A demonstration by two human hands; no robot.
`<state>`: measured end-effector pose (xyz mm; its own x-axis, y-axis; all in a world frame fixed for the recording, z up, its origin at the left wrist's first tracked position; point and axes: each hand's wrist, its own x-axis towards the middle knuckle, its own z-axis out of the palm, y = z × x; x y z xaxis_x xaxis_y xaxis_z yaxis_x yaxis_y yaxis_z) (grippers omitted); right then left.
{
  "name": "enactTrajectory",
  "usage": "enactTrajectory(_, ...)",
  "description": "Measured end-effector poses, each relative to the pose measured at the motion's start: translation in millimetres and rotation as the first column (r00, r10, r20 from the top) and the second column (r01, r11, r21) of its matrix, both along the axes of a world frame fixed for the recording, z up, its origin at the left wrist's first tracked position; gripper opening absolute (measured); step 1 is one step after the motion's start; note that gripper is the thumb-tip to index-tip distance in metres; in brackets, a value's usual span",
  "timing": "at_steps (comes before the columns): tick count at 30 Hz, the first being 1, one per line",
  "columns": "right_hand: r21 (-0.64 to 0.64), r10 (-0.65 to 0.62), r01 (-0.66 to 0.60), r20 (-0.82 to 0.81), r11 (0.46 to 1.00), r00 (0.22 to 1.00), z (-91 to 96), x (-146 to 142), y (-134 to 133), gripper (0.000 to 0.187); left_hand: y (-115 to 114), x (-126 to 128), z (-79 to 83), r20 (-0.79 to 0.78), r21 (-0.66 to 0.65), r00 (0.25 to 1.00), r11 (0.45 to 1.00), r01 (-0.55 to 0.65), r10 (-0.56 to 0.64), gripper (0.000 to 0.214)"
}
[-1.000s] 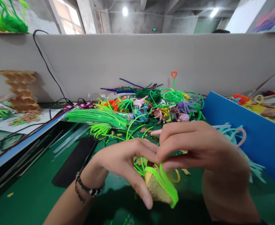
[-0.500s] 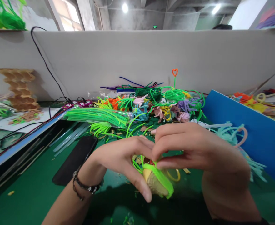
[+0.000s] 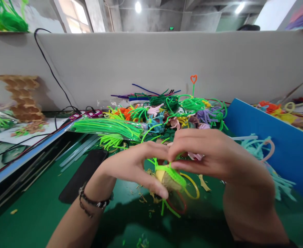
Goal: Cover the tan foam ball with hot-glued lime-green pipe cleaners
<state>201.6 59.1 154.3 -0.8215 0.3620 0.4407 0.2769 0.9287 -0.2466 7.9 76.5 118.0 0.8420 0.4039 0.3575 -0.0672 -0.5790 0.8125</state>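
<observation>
Both hands up over the green desk [image 3: 38, 213], working one piece between them. My left hand [image 3: 131, 167] is closed around a small tan waffle-textured cone [image 3: 168, 182], thumb under it, fingers curled over the far side. Cone sits tilted, held above the desk surface, roughly centre of view.

My right hand [image 3: 213, 156] is pinched shut, thumb and fingertips on a neon green fuzzy pipe cleaner [image 3: 170, 170] that runs around the cone's rim. Loose green ends stick out above and below the cone. A thin yellow wire ring [image 3: 194, 187] and a red wire loop [image 3: 178, 206] hang just beside and under the cone; can't tell if they're attached to it.

Black beaded bracelet [image 3: 93, 203] on my left wrist.

Around: flat black phone [image 3: 83, 174] lying on the desk to the left, near my forearm. Behind the hands, a mixed heap of coloured pipe cleaners [image 3: 182, 110] against the grey partition wall [image 3: 151, 58], with a bundle of straight neon green stems [image 3: 105, 127] left of it. Blue board [image 3: 278, 144] angled along the right side, pale teal fuzzy strands [image 3: 257, 146] lying against it. Stack of tan cones [image 3: 21, 98] far left by the wall.
</observation>
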Motion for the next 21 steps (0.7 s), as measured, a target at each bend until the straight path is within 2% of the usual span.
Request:
enactTrajectory(2,0.025,-0.058,0.061,-0.087,0.998,0.994,0.3,1,1,0.007,2,-2,-3.5,0.044,-0.068,0.994,0.993,-0.093,0.096,0.037)
enactTrajectory(4,0.052,-0.100,0.110,-0.166,0.993,0.981,0.5,1,1,0.008,3,-3,-7.3,0.077,-0.222,0.980,0.962,-0.160,0.181,0.044)
enactTrajectory(6,0.090,-0.132,0.155,-0.220,0.984,0.967,0.4,0,1,0.007,3,-3,-10.2,0.126,-0.398,0.964,0.902,-0.166,0.233,0.048)
enactTrajectory(8,0.134,-0.157,0.194,-0.249,0.972,0.956,0.4,0,0,0.006,4,-1,-11.4,0.204,-0.501,0.947,0.857,-0.118,0.249,0.045)
enactTrajectory(13,0.187,-0.189,0.246,-0.278,0.951,0.942,-0.9,0,0,0.003,6,3,-10.8,0.326,-0.522,0.905,0.850,-0.069,0.273,0.038)
enactTrajectory(21,0.204,-0.152,0.215,-0.285,0.955,0.947,-2.4,0,-4,0.003,3,2,-11.9,0.302,-0.569,0.917,0.821,-0.046,0.261,0.036)
